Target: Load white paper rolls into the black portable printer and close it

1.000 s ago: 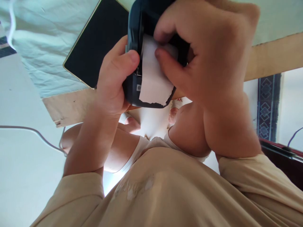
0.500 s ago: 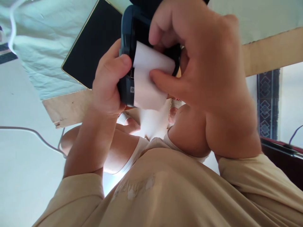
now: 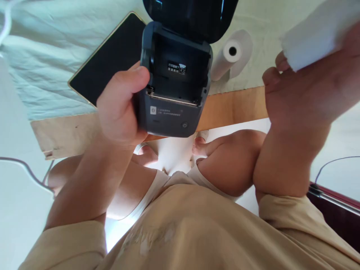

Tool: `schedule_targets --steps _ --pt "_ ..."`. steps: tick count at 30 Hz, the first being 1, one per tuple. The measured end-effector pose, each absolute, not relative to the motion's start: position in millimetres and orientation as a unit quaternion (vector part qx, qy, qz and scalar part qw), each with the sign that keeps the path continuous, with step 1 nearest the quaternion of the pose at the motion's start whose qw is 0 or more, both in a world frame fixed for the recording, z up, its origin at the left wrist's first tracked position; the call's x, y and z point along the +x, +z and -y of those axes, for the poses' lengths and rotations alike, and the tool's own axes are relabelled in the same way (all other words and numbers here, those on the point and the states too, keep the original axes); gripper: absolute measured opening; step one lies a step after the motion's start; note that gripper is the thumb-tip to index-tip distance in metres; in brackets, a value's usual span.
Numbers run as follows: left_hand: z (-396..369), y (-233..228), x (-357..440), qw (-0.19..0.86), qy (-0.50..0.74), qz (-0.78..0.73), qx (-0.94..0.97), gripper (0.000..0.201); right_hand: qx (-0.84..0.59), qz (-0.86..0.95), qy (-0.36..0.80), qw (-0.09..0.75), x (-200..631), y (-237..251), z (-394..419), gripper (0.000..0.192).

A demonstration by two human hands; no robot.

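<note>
Left hand [image 3: 120, 108] wrapped round open printer [image 3: 174, 90], right hand [image 3: 303, 93] holding white paper [image 3: 315, 33] well apart, far right

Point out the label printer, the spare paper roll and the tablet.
label printer [image 3: 176, 97]: head view, open paper bay.
spare paper roll [image 3: 231, 52]: head view, end face beside core hole.
tablet [image 3: 112, 60]: head view, dark screen.

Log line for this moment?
left hand: holds printer, lid open, bay empty | right hand: holds paper roll | spare roll on cloth
</note>
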State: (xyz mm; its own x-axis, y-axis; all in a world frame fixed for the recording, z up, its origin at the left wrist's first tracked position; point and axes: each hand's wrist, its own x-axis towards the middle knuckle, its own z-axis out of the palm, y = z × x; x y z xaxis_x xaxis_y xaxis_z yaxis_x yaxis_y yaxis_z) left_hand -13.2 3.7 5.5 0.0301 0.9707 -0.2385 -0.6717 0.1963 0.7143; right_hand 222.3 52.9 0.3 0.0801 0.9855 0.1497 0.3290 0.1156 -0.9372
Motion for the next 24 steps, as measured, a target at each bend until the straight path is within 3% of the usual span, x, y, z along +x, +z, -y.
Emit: schedule_targets --steps 3,5,9,13,19,24 --pt "-4 7 -17 0.714 0.549 -0.37 0.226 0.021 -0.559 0.52 0.338 0.551 224 -15 -61 0.028" --pt "-4 7 -20 0.732 0.518 -0.377 0.232 0.024 -0.55 0.544 0.295 0.56 226 -22 -64 0.033" --pt "-5 7 -23 0.731 0.514 -0.38 0.241 0.022 -0.539 0.671 0.197 0.47 230 -22 -66 0.042" --pt "-5 7 -24 0.717 0.52 -0.388 0.256 0.022 -0.54 0.704 0.121 0.445 226 -11 -60 0.04" --pt "-5 6 -27 0.733 0.506 -0.378 0.252 0.023 -0.591 0.699 0.146 0.375 229 -13 -57 0.033" --pt "-4 6 -26 0.717 0.54 -0.379 0.225 0.022 -0.629 0.647 0.114 0.416 224 -7 -51 0.046"
